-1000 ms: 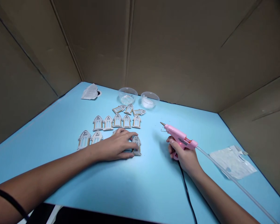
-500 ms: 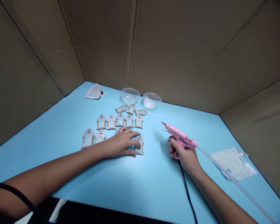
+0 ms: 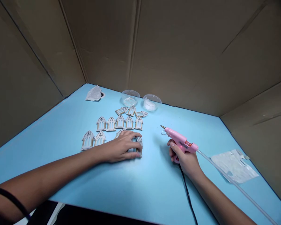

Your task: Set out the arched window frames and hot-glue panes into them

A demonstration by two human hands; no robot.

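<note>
My left hand (image 3: 126,145) grips a small arched window piece (image 3: 140,149) by its edges, tilting it up from the table. Part of that piece is hidden by the fingers. Another arched piece (image 3: 119,132) shows partly from behind this hand, and two more pieces (image 3: 87,140) lie left of it, near my forearm. In my right hand (image 3: 184,156) is a pink hot glue gun (image 3: 179,138), its metal nozzle pointing left and up. A long clear glue stick (image 3: 224,175) sticks out of its back, and a black cord (image 3: 186,190) hangs from the handle.
Behind my left hand lies a row of several arched pieces (image 3: 110,124), with three more (image 3: 131,111) beyond. Two clear bowls (image 3: 130,93) with whitish contents stand at the back. A paper packet (image 3: 93,93) lies far left, a plastic bag (image 3: 234,167) at right. Cardboard walls (image 3: 178,56) enclose the table.
My left fingers have closed on the arched piece, which was lying flat and is now tilted up. The glue gun has shifted very slightly left and down in view.
</note>
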